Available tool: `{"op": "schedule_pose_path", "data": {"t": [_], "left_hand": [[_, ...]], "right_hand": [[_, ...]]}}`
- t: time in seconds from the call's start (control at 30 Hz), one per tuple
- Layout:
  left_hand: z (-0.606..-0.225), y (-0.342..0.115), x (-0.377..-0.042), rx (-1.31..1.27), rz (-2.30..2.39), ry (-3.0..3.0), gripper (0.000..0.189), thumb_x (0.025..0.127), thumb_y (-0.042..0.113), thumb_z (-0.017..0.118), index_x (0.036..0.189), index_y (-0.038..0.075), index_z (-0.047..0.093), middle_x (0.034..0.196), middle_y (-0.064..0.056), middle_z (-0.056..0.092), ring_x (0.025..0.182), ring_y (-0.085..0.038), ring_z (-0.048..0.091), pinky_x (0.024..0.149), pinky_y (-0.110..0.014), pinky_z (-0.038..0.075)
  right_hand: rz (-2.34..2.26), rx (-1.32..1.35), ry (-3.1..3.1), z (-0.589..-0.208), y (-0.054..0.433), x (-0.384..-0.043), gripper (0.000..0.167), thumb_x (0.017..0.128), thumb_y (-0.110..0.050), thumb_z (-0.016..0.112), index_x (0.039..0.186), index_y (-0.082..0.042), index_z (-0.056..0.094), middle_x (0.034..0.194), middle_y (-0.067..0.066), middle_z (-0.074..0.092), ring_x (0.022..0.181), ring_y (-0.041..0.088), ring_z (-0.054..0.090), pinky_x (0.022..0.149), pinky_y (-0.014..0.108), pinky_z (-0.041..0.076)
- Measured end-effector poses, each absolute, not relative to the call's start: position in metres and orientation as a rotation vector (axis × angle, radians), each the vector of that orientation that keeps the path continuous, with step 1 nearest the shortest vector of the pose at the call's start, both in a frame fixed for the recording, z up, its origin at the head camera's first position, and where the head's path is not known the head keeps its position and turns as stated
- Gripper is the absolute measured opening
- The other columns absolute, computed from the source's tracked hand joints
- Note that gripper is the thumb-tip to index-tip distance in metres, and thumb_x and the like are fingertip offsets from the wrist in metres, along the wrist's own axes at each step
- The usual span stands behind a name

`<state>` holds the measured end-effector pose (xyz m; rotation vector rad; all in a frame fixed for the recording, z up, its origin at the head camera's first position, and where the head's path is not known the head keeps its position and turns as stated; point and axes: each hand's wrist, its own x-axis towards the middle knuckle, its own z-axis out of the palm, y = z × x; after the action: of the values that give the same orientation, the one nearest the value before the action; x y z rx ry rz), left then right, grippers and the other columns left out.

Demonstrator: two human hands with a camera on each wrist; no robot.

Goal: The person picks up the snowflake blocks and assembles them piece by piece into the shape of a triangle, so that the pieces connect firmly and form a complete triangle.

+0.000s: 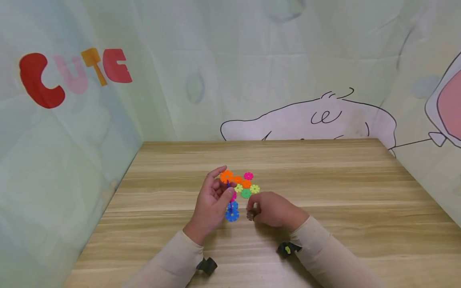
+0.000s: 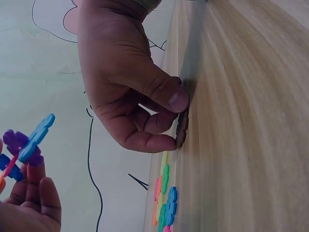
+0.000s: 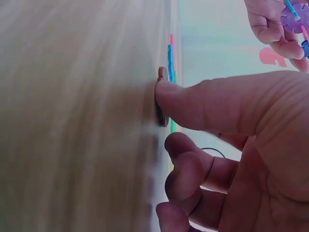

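My left hand (image 1: 214, 202) is raised over the table, its thumb and fingers gripping a cluster of joined plastic snowflake discs. In the left wrist view a light blue disc (image 2: 36, 137) is slotted into a purple disc (image 2: 17, 141), with a darker blue one beside them; the fingers hide part of the cluster. My right hand (image 1: 275, 209) pinches a brown snowflake disc (image 3: 161, 99) by its edge, close over the tabletop. Thumb and fingertips hold it on edge in the left wrist view.
Beyond the hands, loose discs lie on the wooden table (image 1: 324, 172): a pink disc (image 1: 248, 176), a green disc (image 1: 246, 193), a yellow disc (image 1: 255, 189), and several others. A printed fabric backdrop (image 1: 173, 72) borders the table at the back and left.
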<state>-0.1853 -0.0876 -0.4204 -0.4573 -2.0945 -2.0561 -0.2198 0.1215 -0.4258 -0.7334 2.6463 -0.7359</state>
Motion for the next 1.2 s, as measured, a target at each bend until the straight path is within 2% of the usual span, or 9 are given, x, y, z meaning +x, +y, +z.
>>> {"op": "schedule_pose_path", "data": {"t": [0.1, 0.2, 0.37, 0.53, 0.57, 0.73, 0.8, 1.07, 1.2], "left_hand": [[-0.421, -0.087, -0.185, -0.468, -2.054, -2.093, 0.055, 0.104, -0.003, 0.057, 0.153, 0.019, 0.045, 0.115, -0.017, 0.069, 0.100, -0.026, 0.065, 0.086, -0.022, 0.057], [-0.421, -0.087, -0.185, -0.472, -2.063, -2.090, 0.055, 0.104, -0.003, 0.057, 0.153, 0.019, 0.044, 0.115, -0.017, 0.069, 0.103, -0.032, 0.065, 0.088, -0.023, 0.057], [-0.421, -0.089, -0.185, -0.473, -2.079, -2.080, 0.054, 0.104, -0.003, 0.057, 0.152, 0.019, 0.045, 0.115, -0.018, 0.069, 0.106, -0.040, 0.064, 0.089, -0.023, 0.057], [-0.422, -0.089, -0.186, -0.525, -2.077, -2.071, 0.054, 0.103, -0.004, 0.058, 0.151, 0.016, 0.046, 0.116, -0.025, 0.068, 0.102, -0.028, 0.066, 0.088, -0.023, 0.058], [-0.422, -0.090, -0.186, -0.543, -2.081, -2.067, 0.054, 0.103, -0.004, 0.058, 0.152, 0.015, 0.045, 0.116, -0.026, 0.068, 0.102, -0.030, 0.067, 0.088, -0.022, 0.058], [-0.421, -0.090, -0.185, -0.632, -2.083, -2.079, 0.054, 0.102, -0.002, 0.061, 0.152, 0.013, 0.045, 0.117, -0.027, 0.066, 0.098, -0.026, 0.065, 0.087, -0.021, 0.058], [-0.421, -0.090, -0.184, -0.668, -2.070, -2.088, 0.055, 0.102, -0.002, 0.062, 0.152, 0.013, 0.045, 0.116, -0.027, 0.065, 0.095, -0.020, 0.063, 0.085, -0.021, 0.057], [-0.421, -0.090, -0.182, -0.766, -1.998, -2.082, 0.057, 0.099, -0.004, 0.065, 0.151, 0.009, 0.047, 0.106, -0.027, 0.065, 0.089, -0.019, 0.060, 0.078, -0.022, 0.055], [-0.420, -0.089, -0.181, -0.797, -1.997, -2.079, 0.057, 0.098, -0.005, 0.066, 0.151, 0.007, 0.047, 0.108, -0.026, 0.066, 0.089, -0.017, 0.061, 0.077, -0.022, 0.056]], "right_hand": [[-0.736, -0.692, 2.651, -0.425, 0.121, -0.219, 0.024, 0.084, -0.003, 0.083, 0.090, -0.017, 0.065, 0.078, -0.007, 0.064, 0.076, 0.017, 0.057, 0.075, 0.037, 0.051], [-0.762, -0.669, 2.632, -0.424, 0.122, -0.219, 0.027, 0.084, -0.001, 0.083, 0.087, -0.015, 0.060, 0.081, -0.007, 0.066, 0.076, 0.017, 0.057, 0.074, 0.037, 0.050], [-0.929, -0.652, 2.573, -0.422, 0.126, -0.223, 0.025, 0.087, -0.004, 0.081, 0.092, -0.014, 0.059, 0.075, -0.004, 0.062, 0.068, 0.014, 0.053, 0.065, 0.030, 0.046], [-1.423, -0.573, 2.422, -0.412, 0.129, -0.227, 0.022, 0.095, -0.007, 0.077, 0.113, -0.006, 0.065, 0.075, 0.003, 0.063, 0.063, 0.015, 0.051, 0.056, 0.025, 0.043], [-1.526, -0.561, 2.387, -0.409, 0.130, -0.226, 0.024, 0.096, -0.007, 0.075, 0.118, -0.004, 0.066, 0.077, 0.004, 0.063, 0.065, 0.016, 0.052, 0.057, 0.025, 0.045], [-1.895, -0.563, 2.145, -0.396, 0.129, -0.220, 0.036, 0.099, -0.001, 0.069, 0.134, 0.002, 0.062, 0.090, 0.006, 0.064, 0.076, 0.019, 0.058, 0.066, 0.025, 0.054], [-1.964, -0.565, 2.065, -0.392, 0.127, -0.216, 0.037, 0.099, 0.002, 0.066, 0.136, 0.003, 0.061, 0.092, 0.004, 0.063, 0.077, 0.018, 0.058, 0.068, 0.023, 0.054], [-2.026, -0.598, 2.013, -0.387, 0.125, -0.211, 0.033, 0.102, 0.003, 0.060, 0.135, 0.010, 0.059, 0.096, 0.004, 0.064, 0.083, 0.016, 0.057, 0.071, 0.022, 0.051], [-2.022, -0.598, 2.029, -0.386, 0.126, -0.210, 0.033, 0.102, 0.002, 0.061, 0.134, 0.010, 0.060, 0.097, 0.004, 0.064, 0.083, 0.016, 0.057, 0.071, 0.021, 0.051]]}}
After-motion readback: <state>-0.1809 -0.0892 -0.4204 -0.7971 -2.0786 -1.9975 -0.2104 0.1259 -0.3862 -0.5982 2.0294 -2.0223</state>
